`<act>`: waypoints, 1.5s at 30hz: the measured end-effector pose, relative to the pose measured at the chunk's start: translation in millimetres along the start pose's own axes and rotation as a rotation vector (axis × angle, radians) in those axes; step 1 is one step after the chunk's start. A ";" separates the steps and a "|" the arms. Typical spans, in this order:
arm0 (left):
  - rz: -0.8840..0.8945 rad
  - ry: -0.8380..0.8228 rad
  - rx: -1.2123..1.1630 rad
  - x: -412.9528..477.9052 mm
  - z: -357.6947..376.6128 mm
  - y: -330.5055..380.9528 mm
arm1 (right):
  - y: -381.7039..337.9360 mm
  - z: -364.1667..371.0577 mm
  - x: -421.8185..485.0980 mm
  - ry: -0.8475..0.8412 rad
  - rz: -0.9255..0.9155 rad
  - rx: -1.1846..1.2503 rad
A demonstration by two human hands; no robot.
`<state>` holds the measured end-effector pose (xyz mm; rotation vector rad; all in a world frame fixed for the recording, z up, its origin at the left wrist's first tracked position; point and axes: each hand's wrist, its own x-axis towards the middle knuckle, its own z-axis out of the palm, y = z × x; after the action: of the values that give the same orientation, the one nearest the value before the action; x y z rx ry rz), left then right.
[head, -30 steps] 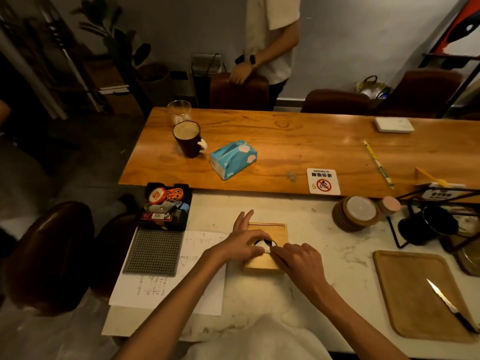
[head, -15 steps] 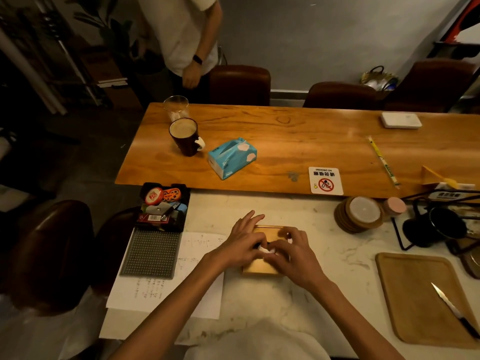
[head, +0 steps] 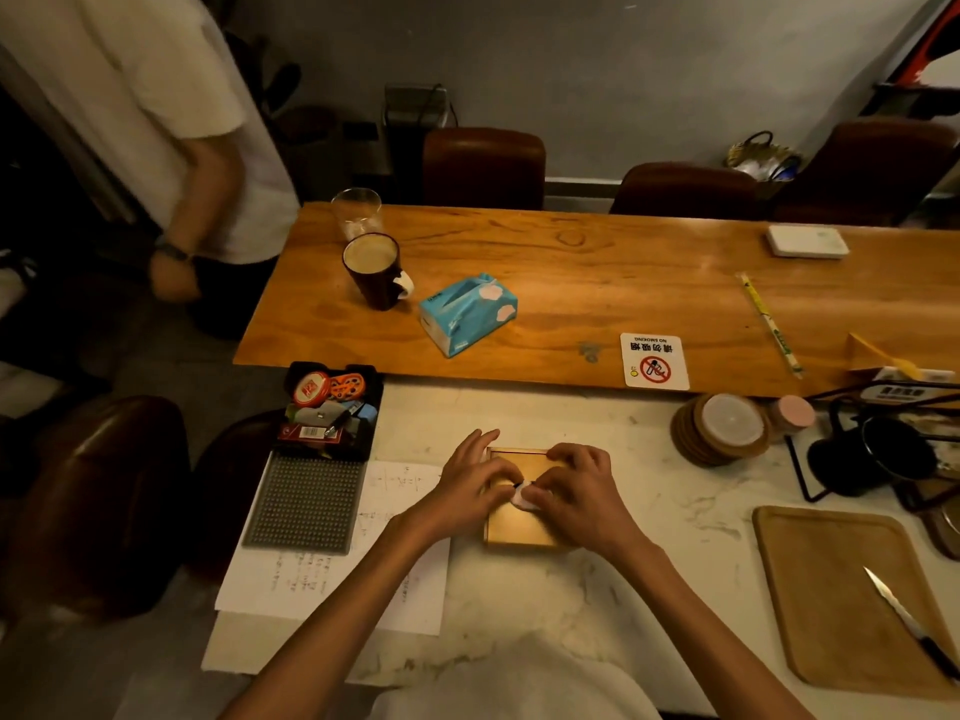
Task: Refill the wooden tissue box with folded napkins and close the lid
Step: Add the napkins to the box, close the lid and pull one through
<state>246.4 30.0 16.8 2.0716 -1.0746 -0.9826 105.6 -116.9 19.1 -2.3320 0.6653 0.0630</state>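
The square wooden tissue box (head: 519, 527) lies on the white marble counter in front of me, lid on. A small tuft of white napkin (head: 523, 497) sticks out of the slot in the middle of the lid. My left hand (head: 470, 491) rests on the box's left side, its fingertips at the slot. My right hand (head: 574, 493) covers the right side, its thumb and forefinger pinching the napkin tuft. The slot itself is mostly hidden by my fingers.
A blue soft tissue pack (head: 467, 313), a coffee mug (head: 375, 270) and a glass (head: 357, 213) stand on the wooden table behind. A black tray of small items (head: 330, 410), a mat and paper lie left. Coasters (head: 719, 428), a wooden board (head: 852, 600) with a knife (head: 906, 618) lie right. A person stands far left.
My right hand moved up onto the lid and both hands closed over the slot. The person behind walked from the far chair round to the left.
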 end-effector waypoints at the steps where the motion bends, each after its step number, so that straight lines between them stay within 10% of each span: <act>1: -0.001 0.014 -0.010 -0.4 -0.2 0.9 | -3.4 1.2 2.3 0.024 -0.003 -0.055; 24: 0.053 -0.122 -0.049 1.4 0.0 -2.0 | -5.6 14.4 -20.9 0.235 -0.140 -0.032; 35: 0.066 0.212 0.059 6.7 25.9 1.8 | -7.1 23.6 -2.3 0.369 -0.027 0.196; 45: 0.073 0.208 -0.064 2.8 22.4 0.7 | 15.1 6.8 4.9 0.076 -0.078 0.103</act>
<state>228.9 23.5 4.2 2.0173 -0.9911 -0.7380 103.6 -124.2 3.6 -2.2674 0.6003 -0.0932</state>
